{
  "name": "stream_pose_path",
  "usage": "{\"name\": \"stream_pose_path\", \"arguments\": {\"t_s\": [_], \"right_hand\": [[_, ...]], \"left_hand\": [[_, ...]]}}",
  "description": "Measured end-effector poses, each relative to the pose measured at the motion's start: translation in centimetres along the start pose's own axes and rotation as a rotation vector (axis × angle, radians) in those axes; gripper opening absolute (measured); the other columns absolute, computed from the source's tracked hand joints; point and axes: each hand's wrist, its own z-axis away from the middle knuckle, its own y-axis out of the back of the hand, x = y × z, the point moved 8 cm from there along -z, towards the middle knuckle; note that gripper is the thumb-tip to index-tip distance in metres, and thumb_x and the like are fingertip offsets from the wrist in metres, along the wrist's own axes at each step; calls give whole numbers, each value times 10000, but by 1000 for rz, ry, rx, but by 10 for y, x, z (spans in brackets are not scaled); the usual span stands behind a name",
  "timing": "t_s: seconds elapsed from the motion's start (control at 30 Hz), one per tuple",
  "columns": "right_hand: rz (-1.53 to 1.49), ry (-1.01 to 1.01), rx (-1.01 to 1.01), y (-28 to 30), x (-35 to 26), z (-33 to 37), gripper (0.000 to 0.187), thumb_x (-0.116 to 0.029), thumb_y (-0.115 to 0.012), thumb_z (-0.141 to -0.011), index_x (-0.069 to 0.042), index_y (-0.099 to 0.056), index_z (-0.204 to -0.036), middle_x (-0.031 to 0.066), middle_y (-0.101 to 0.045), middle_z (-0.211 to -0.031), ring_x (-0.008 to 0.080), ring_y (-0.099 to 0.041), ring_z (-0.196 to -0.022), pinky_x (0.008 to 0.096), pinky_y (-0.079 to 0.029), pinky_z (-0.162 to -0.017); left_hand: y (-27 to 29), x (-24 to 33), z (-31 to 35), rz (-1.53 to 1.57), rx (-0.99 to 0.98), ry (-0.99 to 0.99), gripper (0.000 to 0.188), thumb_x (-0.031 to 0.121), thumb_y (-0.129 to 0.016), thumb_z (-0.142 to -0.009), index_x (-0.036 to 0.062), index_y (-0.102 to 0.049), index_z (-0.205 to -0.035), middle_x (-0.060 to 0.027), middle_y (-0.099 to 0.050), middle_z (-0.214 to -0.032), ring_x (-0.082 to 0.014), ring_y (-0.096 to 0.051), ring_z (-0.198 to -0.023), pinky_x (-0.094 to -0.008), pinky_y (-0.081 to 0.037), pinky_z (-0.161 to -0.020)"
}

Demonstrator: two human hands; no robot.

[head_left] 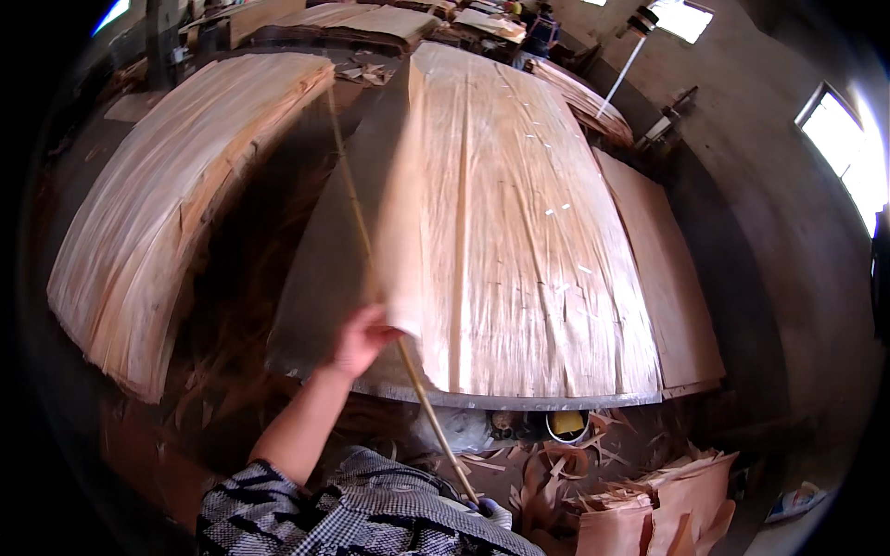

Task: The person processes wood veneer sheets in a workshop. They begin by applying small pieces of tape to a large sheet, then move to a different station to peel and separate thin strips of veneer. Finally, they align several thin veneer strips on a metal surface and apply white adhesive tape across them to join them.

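Observation:
A wide, pale wood veneer sheet (519,241) lies wrinkled over a grey-topped table (324,269), with small white strips on its right half. My left hand (362,340) is closed on the near left corner of the sheet, whose left edge is raised and blurred. At the lower middle, my right hand (496,512), in a pale glove, grips the near end of a long thin stick (419,394). The stick slants far and left, passing by my left hand and along the raised edge. The fingers of my right hand are partly hidden.
Another veneer stack (176,204) stands on the left. A flat brown board (663,269) lies along the table's right side. Below are a white bucket (566,437) holding something yellow, wood scraps (547,482) and a veneer bundle (658,510). A person (540,35) is far back.

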Motion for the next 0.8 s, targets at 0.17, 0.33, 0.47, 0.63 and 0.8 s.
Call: {"name": "stream_pose_path", "arguments": {"t_s": [0.17,0.33,0.47,0.63,0.8], "right_hand": [[54,49,225,29,-44,18,140,-25,-681,-717,37,-628,-831,9,-564,-597,62,-479,-569,226,-391,-524],[-65,39,122,36,-78,-10,170,-173,-638,-787,-28,-590,-712,-4,-493,-500,71,-411,-403,222,-314,-388],[-155,123,72,6,-146,-47,198,-210,-624,-801,-70,-564,-674,-22,-461,-484,61,-381,-363,216,-267,-339],[-387,105,-121,-61,-219,-71,176,-234,-634,-789,-73,-604,-725,-20,-466,-489,69,-375,-355,219,-262,-336],[-514,57,-163,13,-229,-80,198,-256,-627,-787,-71,-610,-719,-14,-489,-513,70,-385,-373,212,-270,-346]], "left_hand": [[98,49,62,173,248,14,329,270,-508,-804,30,-555,-1024,-91,-606,-1005,-226,-567,-948,-398,-463,-834],[171,3,76,-80,311,218,260,220,-537,-795,24,-523,-966,-127,-597,-923,-282,-585,-867,-445,-506,-755],[163,-31,58,-314,444,386,268,275,-561,-829,20,-515,-899,-99,-549,-933,-251,-572,-814,-429,-526,-688],[230,-35,50,-806,423,386,256,243,-546,-832,-9,-557,-870,-69,-565,-849,-176,-570,-775,-321,-530,-599],[178,-77,34,-865,368,404,222,234,-538,-841,14,-545,-810,-46,-553,-769,-149,-575,-649,-264,-494,-523]]}}
